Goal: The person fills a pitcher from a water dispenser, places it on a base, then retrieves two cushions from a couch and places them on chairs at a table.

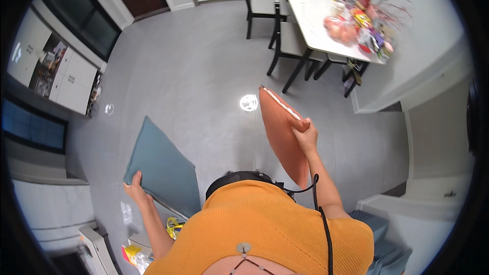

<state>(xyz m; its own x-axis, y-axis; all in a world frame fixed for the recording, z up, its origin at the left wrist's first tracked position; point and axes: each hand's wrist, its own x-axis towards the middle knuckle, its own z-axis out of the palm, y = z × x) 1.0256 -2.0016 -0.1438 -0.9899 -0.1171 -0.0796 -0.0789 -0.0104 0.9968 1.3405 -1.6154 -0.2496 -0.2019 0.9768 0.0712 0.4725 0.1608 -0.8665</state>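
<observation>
Two flat cushions are held above a pale grey floor (204,71), one in each of the person's two hands. On the left, the left hand (135,187) curls its fingers over the lower corner of a rectangular blue-grey fabric cushion (163,165), which slants down near the person's left side. On the right, the right hand (305,135) pinches the edge of a salmon-orange fabric cushion with a white seam (282,132), held upright in the air. Beyond it, at the far right of the room, stands a long white table (310,10) crowded along its right edge with packets and bottles. Three dark-framed chairs (290,40) stand at its left edge. A dark glass cabinet (81,15) lines the left wall.
</observation>
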